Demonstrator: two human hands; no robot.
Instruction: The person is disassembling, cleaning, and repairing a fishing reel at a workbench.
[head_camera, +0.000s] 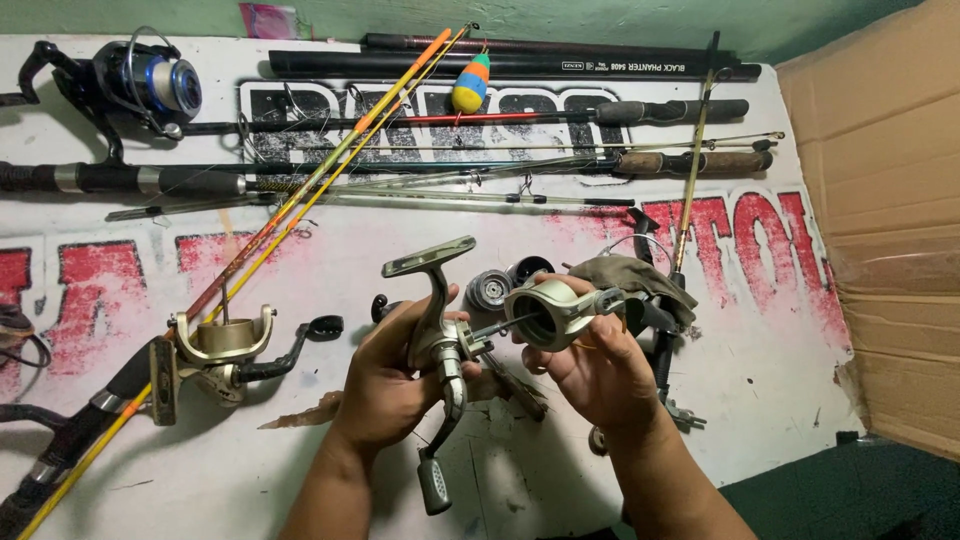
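White painted board (500, 250), left hand (385, 385) around reel body (440, 345), right hand (595, 375) gripping rotor (550, 312) (rods behind)

This looks like a fishing gear repair shop. Many fishing rods (480, 150) lie along the far edge of a painted white table (760, 400). Loose reels (215, 345) and small parts (505, 280) sit around.

The silver-grey metal reel body (440, 345) looks satin-smooth, its handle knob (433, 487) matt grey rubber. At three o'clock of it, the pale champagne rotor cup (550, 312) shines softly like painted metal. Beneath, the white painted board (330, 250) is scuffed and matt; at two o'clock, brown corrugated cardboard (885, 200) looks rough.
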